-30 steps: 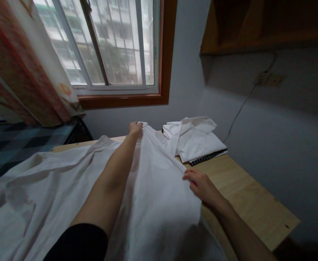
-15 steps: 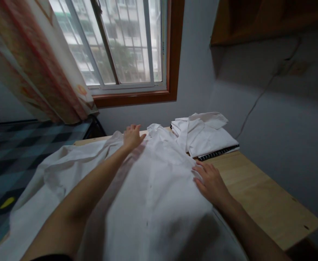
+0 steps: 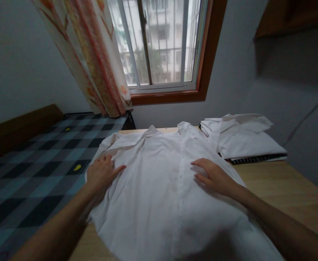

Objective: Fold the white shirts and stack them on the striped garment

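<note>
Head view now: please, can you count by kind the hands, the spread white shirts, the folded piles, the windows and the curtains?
Hands: 2 (left hand, right hand)
Spread white shirt: 1
Folded pile: 1
Window: 1
Curtain: 1
Total: 6

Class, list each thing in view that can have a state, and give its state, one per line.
White shirt: spread out, creased
Clothes pile: folded, stacked
Curtain: gathered aside
Window: cannot tell if shut
Checked cover: laid flat
Left hand: open, on the shirt
Right hand: open, fingers slightly bent
</note>
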The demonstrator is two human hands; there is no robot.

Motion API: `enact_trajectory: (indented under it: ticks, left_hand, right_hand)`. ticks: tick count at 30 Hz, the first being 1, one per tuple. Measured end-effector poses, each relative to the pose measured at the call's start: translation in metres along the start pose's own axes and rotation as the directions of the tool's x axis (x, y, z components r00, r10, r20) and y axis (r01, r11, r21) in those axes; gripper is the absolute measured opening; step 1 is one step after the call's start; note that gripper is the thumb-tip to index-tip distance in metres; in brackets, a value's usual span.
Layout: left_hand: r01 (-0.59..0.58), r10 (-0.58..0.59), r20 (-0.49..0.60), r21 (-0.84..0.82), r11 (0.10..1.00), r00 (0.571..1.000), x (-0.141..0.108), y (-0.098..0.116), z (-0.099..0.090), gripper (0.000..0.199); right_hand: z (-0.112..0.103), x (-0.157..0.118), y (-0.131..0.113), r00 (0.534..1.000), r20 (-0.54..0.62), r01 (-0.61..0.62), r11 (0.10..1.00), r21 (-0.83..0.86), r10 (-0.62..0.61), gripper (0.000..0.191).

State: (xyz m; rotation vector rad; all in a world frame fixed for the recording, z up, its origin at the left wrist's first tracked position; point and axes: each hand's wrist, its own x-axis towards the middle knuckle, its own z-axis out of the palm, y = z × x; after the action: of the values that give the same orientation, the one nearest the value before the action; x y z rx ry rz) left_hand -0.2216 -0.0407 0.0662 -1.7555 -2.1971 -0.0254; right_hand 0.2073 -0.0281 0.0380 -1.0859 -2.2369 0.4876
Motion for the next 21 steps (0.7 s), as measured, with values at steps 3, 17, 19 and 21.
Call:
enact_trajectory:
  ticks: [3, 17, 19, 21]
  left_hand:
    - [0.095, -0.097, -0.013, -0.098, 0.991, 0.995, -0.013, -0.016, 0.004, 0.076]
    - [0.095, -0.076, 0.056, -0.509, 0.855, 0.995, -0.035, -0.028, 0.001, 0.032]
    - [0.016, 0.019, 0.057, -0.550, 0.835, 0.998, -0.041, -0.020, -0.021, 0.031]
    - [-0.047, 0.130, 0.101, -0.584, 0.810, 0.986, -0.046, -0.010, -0.052, 0.031]
  right_hand:
    - [0.020, 0.064, -0.022, 0.996, 0.087, -0.004, 0.983, 0.183, -0.012, 0.047]
    - [0.184, 0.245, -0.119, 0.853, 0.461, -0.499, 0.126, 0.857, 0.246, 0.044]
    - [0.188, 0.250, -0.117, 0.858, 0.424, -0.468, 0.098, 0.879, 0.289, 0.036]
    - [0.181, 0.258, -0.112, 0.868, 0.366, -0.415, 0.082, 0.906, 0.336, 0.029]
